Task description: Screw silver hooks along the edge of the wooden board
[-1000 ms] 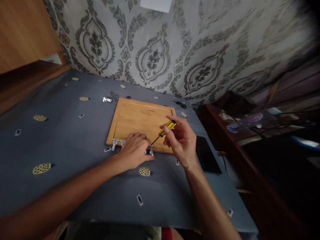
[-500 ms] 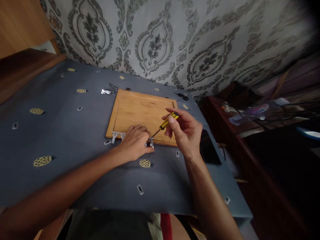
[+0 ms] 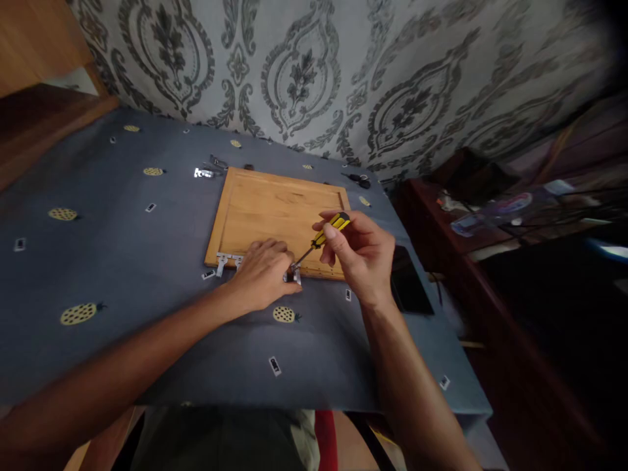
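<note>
A framed wooden panel (image 3: 279, 209) lies flat on the table. My right hand (image 3: 360, 258) grips a yellow-and-black screwdriver (image 3: 333, 229), its shaft slanting down to the left. The tip meets a metal hinge (image 3: 293, 276) at the panel's near edge. My left hand (image 3: 262, 271) is closed over that hinge, thumb and fingers pressing it against the edge; the fingertips are partly hidden. Left of this hand, more metal hinges (image 3: 222, 263) sit along the same edge. Small holes show in the edge right of the screwdriver tip.
Loose metal hinges (image 3: 205, 173) lie beyond the panel's far left corner. Scissors with black handles (image 3: 362, 181) rest behind its far right corner. A black phone (image 3: 411, 281) lies right of my right hand. A plastic bottle (image 3: 510, 208) is on the dark furniture at right.
The view has shifted slightly, so everything sits a little higher in the picture. Both hands keep their places at the hinge, with the screwdriver in nearly the same pose.
</note>
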`<state>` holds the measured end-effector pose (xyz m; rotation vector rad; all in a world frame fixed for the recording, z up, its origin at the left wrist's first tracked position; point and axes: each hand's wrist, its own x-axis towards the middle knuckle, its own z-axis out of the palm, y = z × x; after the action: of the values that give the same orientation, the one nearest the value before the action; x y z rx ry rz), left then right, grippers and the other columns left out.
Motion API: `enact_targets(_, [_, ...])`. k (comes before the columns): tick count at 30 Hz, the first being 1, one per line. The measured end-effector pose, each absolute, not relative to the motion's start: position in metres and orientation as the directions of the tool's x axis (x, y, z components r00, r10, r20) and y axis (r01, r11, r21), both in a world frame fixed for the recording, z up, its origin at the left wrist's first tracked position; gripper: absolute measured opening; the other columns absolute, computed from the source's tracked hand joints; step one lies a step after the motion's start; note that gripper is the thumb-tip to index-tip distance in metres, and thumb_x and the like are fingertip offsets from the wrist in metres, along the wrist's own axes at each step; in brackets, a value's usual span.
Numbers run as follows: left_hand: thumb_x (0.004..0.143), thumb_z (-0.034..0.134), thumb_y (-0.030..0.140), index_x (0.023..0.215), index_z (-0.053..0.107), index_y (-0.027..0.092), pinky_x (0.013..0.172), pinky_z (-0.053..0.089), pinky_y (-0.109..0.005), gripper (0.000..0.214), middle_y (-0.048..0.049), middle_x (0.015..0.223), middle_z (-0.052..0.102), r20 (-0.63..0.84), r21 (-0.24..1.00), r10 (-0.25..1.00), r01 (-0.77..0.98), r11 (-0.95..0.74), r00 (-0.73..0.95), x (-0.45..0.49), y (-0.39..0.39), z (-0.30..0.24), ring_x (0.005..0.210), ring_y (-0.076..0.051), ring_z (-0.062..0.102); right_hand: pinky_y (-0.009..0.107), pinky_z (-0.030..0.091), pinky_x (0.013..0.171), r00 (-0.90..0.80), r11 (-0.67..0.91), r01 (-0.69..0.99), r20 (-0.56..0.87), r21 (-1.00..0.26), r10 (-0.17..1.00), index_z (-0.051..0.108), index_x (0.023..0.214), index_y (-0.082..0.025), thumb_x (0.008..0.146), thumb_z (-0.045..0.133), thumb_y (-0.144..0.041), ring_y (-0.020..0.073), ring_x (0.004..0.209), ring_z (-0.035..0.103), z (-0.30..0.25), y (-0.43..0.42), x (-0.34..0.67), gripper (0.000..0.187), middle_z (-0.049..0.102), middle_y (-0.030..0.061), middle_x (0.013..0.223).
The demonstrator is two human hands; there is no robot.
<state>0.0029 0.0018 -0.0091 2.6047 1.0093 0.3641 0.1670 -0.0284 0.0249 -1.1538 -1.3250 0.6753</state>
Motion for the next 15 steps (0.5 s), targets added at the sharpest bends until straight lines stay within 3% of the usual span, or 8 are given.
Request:
enact_targets(4, [0.082, 0.079, 0.038, 0.092, 0.068, 0.013, 0.088, 0.045, -0.041, 0.029, -0.0093, 0.1, 0.067, 0.125, 0.399, 0.687, 0.598, -0.695, 0.715, 0.003, 0.0015, -0.0093, 0.101, -0.029, 0.06, 0.021, 0.045, 0.039, 0.189, 0.35, 0.194, 0.385, -0.916, 0.903, 0.07, 0.086, -0.022, 0.077, 0.081, -0.045, 0.0043, 0.042, 0.055, 0.0234, -0.0278, 0.1669, 0.028, 0.072, -0.0023, 0.079])
enact_targets(10, [0.082, 0.079, 0.041, 0.094, 0.068, 0.014, 0.086, 0.044, -0.04, 0.032, -0.0088, 0.1, 0.068, 0.124, 0.376, 0.681, 0.601, -0.705, 0.722, 0.0027, 0.0021, -0.0101, 0.101, -0.029, 0.06, 0.022, 0.048, 0.042, 0.176, 0.342, 0.227, 0.384, -0.912, 0.906, 0.074, 0.103, -0.022, 0.082, 0.077, -0.043, 0.0049, 0.044, 0.056, 0.0237, -0.0306, 0.1696, 0.03, 0.076, 0.0, 0.085])
enact_targets(15, [0.08, 0.081, 0.043, 0.093, 0.068, 0.013, 0.086, 0.044, -0.04, 0.034, -0.0087, 0.1, 0.067, 0.131, 0.365, 0.68, 0.602, -0.71, 0.722, 0.0023, 0.0019, -0.0108, 0.1, -0.028, 0.061, 0.021, 0.047, 0.041, 0.164, 0.358, 0.226, 0.397, -0.906, 0.903, 0.074, 0.09, -0.02, 0.081, 0.077, -0.042, 0.0037, 0.043, 0.055, 0.0224, -0.0306, 0.1698, 0.024, 0.076, 0.0004, 0.087])
